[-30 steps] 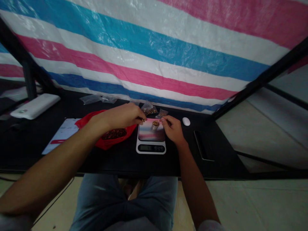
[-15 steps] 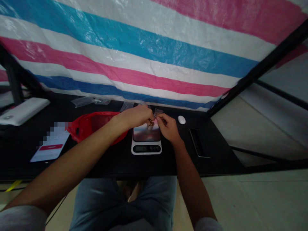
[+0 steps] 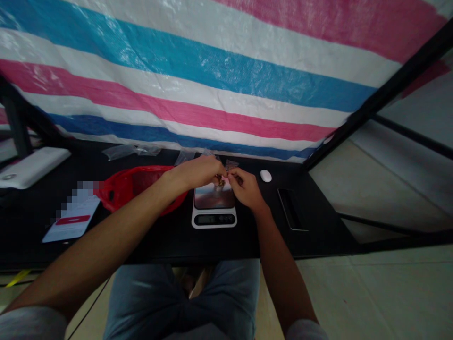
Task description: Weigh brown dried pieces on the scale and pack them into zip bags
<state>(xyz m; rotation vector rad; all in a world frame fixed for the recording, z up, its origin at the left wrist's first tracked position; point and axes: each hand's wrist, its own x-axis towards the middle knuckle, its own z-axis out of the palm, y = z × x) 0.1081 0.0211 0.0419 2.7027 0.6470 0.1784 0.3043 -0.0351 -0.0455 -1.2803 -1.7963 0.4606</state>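
Observation:
My left hand (image 3: pixel 200 172) and my right hand (image 3: pixel 246 190) meet above a digital kitchen scale (image 3: pixel 214 218), their fingertips almost touching. Below those fingertips, a small cup (image 3: pixel 220 185) with brown pieces stands on the scale's platform, partly hidden by my fingers. I cannot tell whether either hand pinches anything. Behind my right fingers lies a small clear plastic bag (image 3: pixel 232 164). My left forearm covers much of a red plastic bag (image 3: pixel 122 189).
A black tabletop (image 3: pixel 163 236) carries a printed card (image 3: pixel 72 223), a white power bank (image 3: pixel 31 166), a white computer mouse (image 3: pixel 265 175), and a loose clear plastic bag (image 3: pixel 130 151). A dark flat slab (image 3: pixel 290 208) lies to the right. A striped tarp (image 3: pixel 184 80) hangs behind.
My hands have come closer together above the cup. My left forearm now covers the brown pieces in the red bag. The whole view has shifted slightly left.

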